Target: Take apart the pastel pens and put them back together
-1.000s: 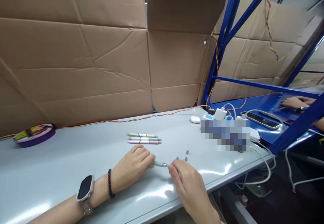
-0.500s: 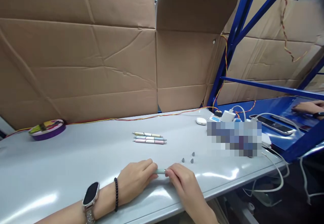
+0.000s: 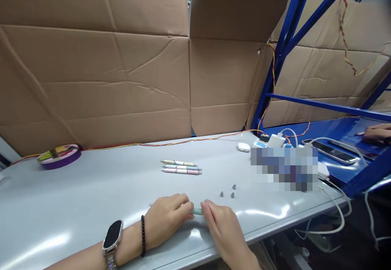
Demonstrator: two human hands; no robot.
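Observation:
My left hand and my right hand meet near the front edge of the grey table. Both are closed on a pale green pen, of which only a short piece shows between the fingertips. The left wrist wears a smartwatch and a black bead bracelet. Three small grey pen tips lie just beyond my right hand. Further back three pens lie side by side, yellow, blue and pink.
A purple round tin sits at the far left under a cardboard wall. A red-yellow wire runs along the wall. At right are a white earbud case, chargers, phones on a blue rack, and another person's hand.
My right hand has slid in along the green pen until its fingertips cover the metal tip; the hands now nearly touch. The view has shifted slightly.

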